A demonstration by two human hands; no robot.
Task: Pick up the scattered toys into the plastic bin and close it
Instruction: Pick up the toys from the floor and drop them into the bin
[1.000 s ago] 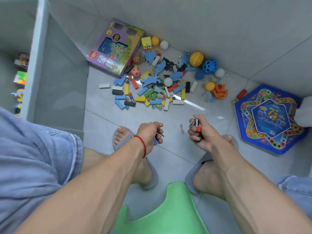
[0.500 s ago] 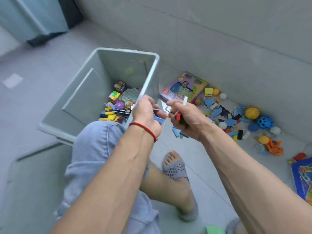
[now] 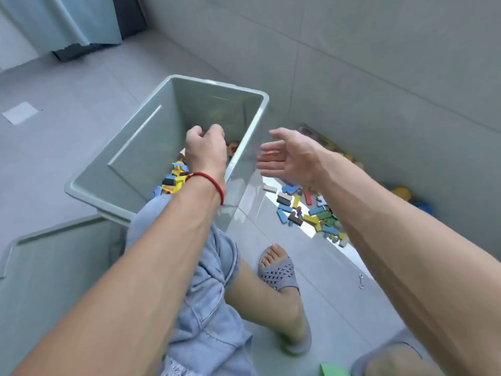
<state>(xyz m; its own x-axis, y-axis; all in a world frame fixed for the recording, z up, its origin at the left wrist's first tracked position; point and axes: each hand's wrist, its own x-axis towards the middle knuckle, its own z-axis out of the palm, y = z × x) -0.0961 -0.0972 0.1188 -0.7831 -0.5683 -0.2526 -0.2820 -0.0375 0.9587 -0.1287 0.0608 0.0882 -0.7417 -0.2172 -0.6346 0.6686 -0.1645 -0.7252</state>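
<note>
Toys (image 3: 311, 210) lie scattered on the floor by the wall, to the right of the plastic bin (image 3: 141, 147), which already holds a layer of coloured pieces. I have my left hand (image 3: 207, 150) over the bin's opening, its grip curled; whether anything is inside it I cannot tell. My right hand (image 3: 287, 158) hangs just outside the near rim, fingers spread and empty. To do this drop well, I would release low and well inside the walls so nothing bounces out. A small metal hook (image 3: 360, 281) lies apart near my foot.
</note>
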